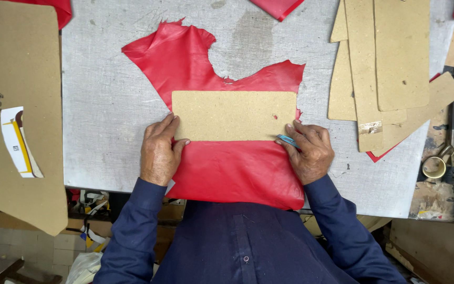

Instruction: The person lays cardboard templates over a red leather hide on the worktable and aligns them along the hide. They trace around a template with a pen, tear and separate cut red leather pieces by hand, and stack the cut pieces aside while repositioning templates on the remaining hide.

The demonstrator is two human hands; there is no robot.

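Fingers of left hand [160, 152] flat on cardboard template [234, 115] (atop red leather [227, 168]); right hand [311, 152] pinches blue tool [288, 140].

The rectangular tan cardboard template [233, 115] covers the middle of the irregular red leather sheet [227, 168]. The right hand [311, 150] hides most of a small blue-handled tool [288, 140], whose tip cannot be made out. Red scraps [278, 7] and the large brown cardboard pattern [11, 79] run off the frame edge.
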